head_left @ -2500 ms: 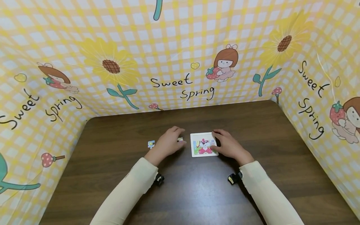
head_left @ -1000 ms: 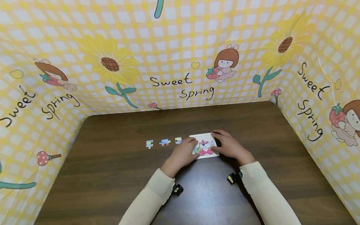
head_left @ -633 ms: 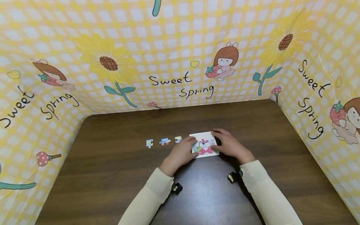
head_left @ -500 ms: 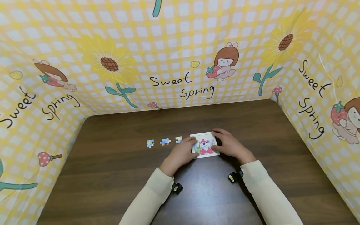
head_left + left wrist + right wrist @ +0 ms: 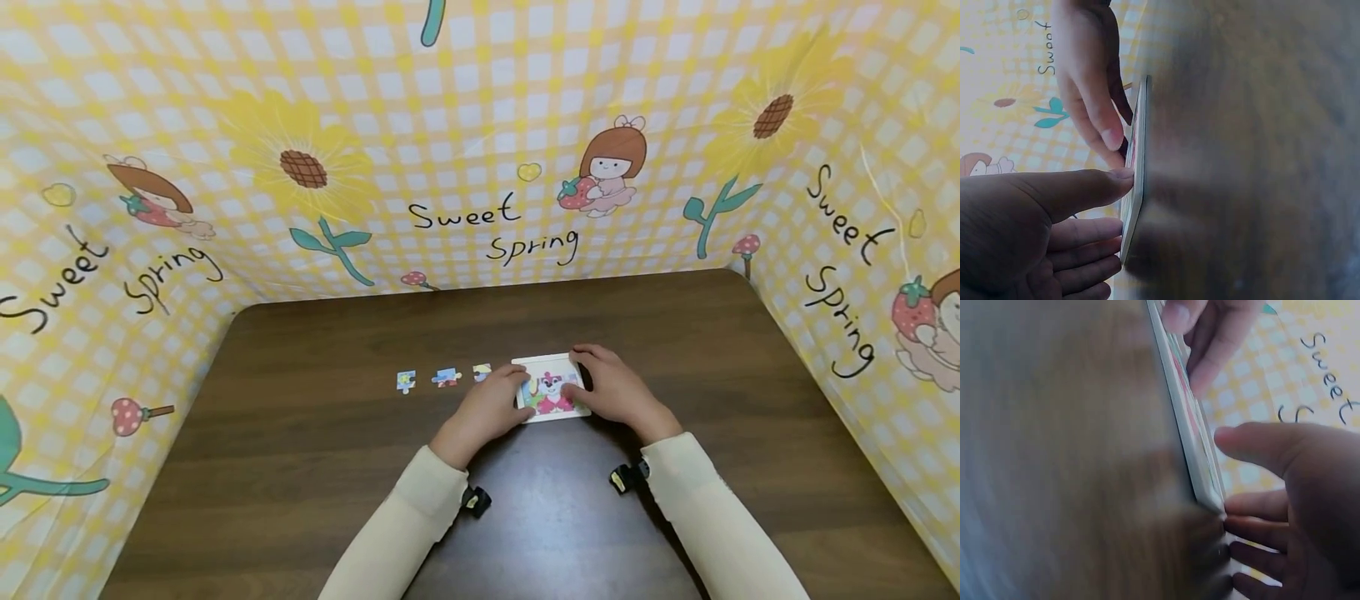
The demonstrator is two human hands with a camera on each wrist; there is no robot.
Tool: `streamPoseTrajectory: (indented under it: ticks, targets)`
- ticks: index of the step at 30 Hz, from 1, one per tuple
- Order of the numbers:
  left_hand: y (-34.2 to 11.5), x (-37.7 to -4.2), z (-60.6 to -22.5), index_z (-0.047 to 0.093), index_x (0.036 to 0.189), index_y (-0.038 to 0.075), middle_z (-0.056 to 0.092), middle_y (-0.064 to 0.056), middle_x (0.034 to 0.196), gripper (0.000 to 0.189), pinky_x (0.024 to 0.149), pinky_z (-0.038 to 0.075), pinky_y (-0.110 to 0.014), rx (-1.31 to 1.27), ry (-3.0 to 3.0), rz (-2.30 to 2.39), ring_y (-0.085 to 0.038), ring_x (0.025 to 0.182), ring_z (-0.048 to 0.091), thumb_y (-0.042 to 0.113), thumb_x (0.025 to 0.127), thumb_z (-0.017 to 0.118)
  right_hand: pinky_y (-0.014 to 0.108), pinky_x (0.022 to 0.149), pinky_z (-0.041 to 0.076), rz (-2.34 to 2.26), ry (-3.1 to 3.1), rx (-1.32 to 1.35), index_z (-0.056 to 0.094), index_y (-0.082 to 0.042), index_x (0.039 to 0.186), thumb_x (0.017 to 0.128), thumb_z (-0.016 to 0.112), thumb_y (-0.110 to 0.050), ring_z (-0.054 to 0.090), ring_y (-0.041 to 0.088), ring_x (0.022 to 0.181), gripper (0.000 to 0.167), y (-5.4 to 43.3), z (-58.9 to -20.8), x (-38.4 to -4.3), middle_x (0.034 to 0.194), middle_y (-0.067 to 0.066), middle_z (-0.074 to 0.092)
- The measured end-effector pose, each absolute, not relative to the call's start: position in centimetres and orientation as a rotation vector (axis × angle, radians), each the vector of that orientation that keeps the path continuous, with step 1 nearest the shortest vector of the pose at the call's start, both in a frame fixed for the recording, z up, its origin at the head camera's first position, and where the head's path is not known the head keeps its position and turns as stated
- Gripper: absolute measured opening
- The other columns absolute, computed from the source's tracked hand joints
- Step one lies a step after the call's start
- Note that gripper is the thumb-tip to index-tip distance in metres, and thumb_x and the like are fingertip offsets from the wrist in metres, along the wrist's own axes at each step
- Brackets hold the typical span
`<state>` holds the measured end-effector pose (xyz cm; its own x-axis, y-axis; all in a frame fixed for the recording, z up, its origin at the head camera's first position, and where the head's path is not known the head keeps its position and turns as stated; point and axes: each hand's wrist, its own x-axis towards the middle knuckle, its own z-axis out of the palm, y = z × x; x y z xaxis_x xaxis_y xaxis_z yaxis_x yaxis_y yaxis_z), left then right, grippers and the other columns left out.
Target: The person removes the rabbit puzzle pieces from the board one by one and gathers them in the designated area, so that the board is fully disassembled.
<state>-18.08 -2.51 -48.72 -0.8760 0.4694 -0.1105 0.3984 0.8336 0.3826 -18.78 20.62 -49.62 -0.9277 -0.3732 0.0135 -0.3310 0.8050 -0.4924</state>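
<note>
Lying flat near the middle of the dark wooden worktop (image 5: 300, 467), the small white-framed puzzle board (image 5: 551, 392) shows a pink cartoon animal, and both hands are on it. The left hand (image 5: 491, 408) rests at its left edge, thumb tip pressing the frame's rim and the other fingers (image 5: 1088, 234) lying loosely extended beside it, not clamped round anything. The right hand (image 5: 615, 392) covers the right edge, its fingers relaxed along the frame and touching it rather than gripping. Out towards the worktop's left edge, three loose puzzle pieces sit in a row: a yellow-and-white piece (image 5: 482, 372) just beside the left hand, a blue-and-orange piece (image 5: 447, 377) next along, and a blue-and-yellow piece (image 5: 406, 382) furthest out. Cream sleeves (image 5: 705, 517) cover both forearms. A yellow checked cloth (image 5: 480, 150) with sunflowers walls in the far and side edges.
</note>
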Motion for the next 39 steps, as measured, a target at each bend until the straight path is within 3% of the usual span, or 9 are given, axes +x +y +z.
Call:
streamPoseTrajectory:
  ticks: [39]
  targets:
    - [-2.56, -17.95, -48.75, 0.056, 0.135, 0.004, 0.048, -0.008, 0.143, 0.057, 0.104, 0.04, -0.039, 0.665, 2.809, 0.567, -0.024, 0.13, 0.046, 0.031, 0.088, 0.073, 0.053, 0.103, 0.038, -0.743, 2.951, -0.502, 0.05, 0.002, 0.136, 0.087, 0.071, -0.043, 0.037, 0.036, 0.134, 0.07, 19.66, -49.97, -18.59, 0.145, 0.018, 0.042]
